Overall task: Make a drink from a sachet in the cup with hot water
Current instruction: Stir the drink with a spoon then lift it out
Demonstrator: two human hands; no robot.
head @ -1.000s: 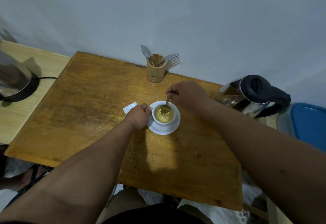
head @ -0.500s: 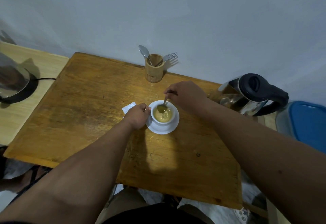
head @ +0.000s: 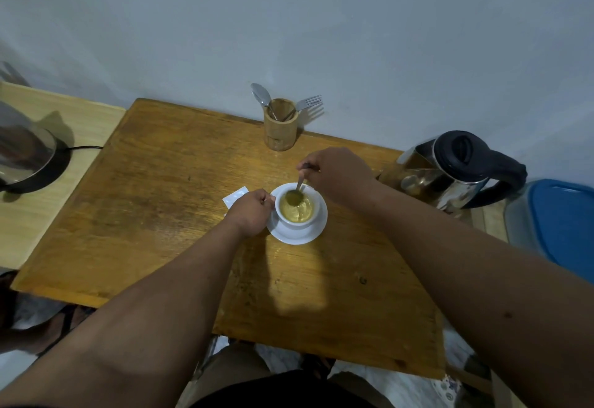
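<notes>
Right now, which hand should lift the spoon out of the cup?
Right. The right hand already grips the spoon, whose bowl sits in the drink. The left hand is at the cup handle, steadying it on the saucer.

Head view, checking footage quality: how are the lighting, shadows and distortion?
Head view: dim, bluish light; a bright patch on the worn wooden table nearer the camera than the white cup; the bamboo cutlery holder shadows the wall; wide-angle lens skews table edges.

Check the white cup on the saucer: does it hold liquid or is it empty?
Holds liquid. The white cup on its white saucer shows a yellowish-brown drink, with the metal spoon's bowl dipped in it.
</notes>
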